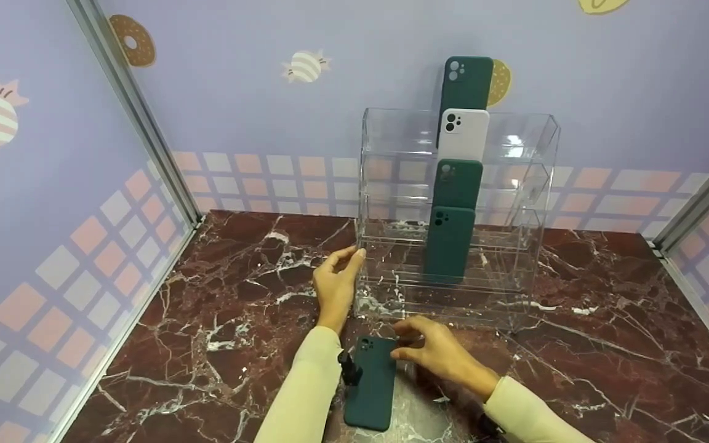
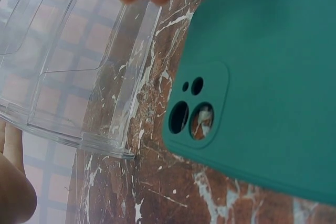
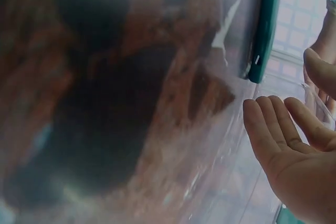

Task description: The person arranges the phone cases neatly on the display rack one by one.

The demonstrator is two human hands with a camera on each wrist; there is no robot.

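A clear acrylic display rack stands on the marble table, with phone cases in a column on its tiers. My left hand holds the rack's left side edge, the thumb toward the front. Closer to me is a dark green phone case, its camera cutouts toward the rack; its lower end is toward me. In the left wrist view that green case fills the right side. My right hand is beside the case's upper right edge, thumb and fingers spread apart. Below the case's edge, the right wrist view shows those fingers extended.
On the rack stand a top green case, a white case, another green case and a lowest dark green case. Patterned walls with metal corner posts enclose the red marble table.
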